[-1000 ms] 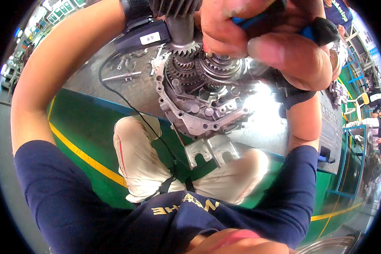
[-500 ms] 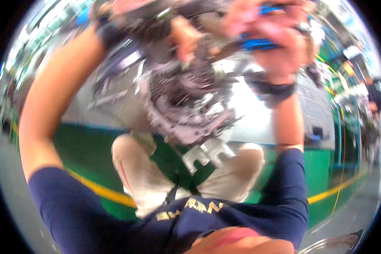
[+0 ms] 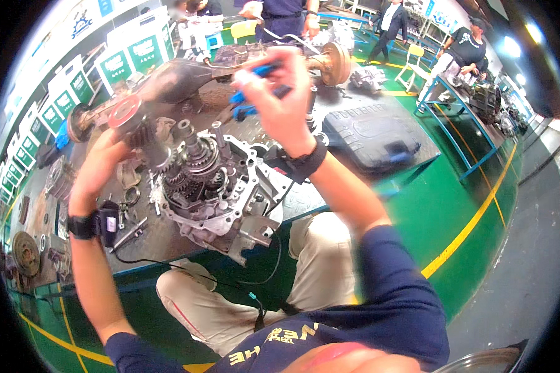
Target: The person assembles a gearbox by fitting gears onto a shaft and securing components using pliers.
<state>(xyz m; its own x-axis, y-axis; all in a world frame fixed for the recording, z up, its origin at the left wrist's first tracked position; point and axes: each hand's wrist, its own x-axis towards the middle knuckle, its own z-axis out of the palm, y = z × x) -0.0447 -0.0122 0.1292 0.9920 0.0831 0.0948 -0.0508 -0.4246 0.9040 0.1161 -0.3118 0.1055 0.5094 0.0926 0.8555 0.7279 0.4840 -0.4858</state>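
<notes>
On the bench in front of me stands an opened gearbox, its pale metal housing facing up with gears inside. An upright geared shaft rises from its middle. My left hand is closed around a second gear shaft with a flat round end, which leans over the gearbox's left side; its fingers are partly hidden behind the shaft. Above and right of the housing, my right hand is raised and closed on a blue-handled tool, blurred, its exact kind unclear.
Behind the gearbox lies a rusty axle housing with a drum at its end. A black plastic case sits at right. Loose metal parts lie left. A person stands across the bench; others are farther off.
The view has swung, bringing more of the workshop into sight. My hands, close above the gearbox before, are farther apart; the right holds the blue-handled tool away from the shafts.
</notes>
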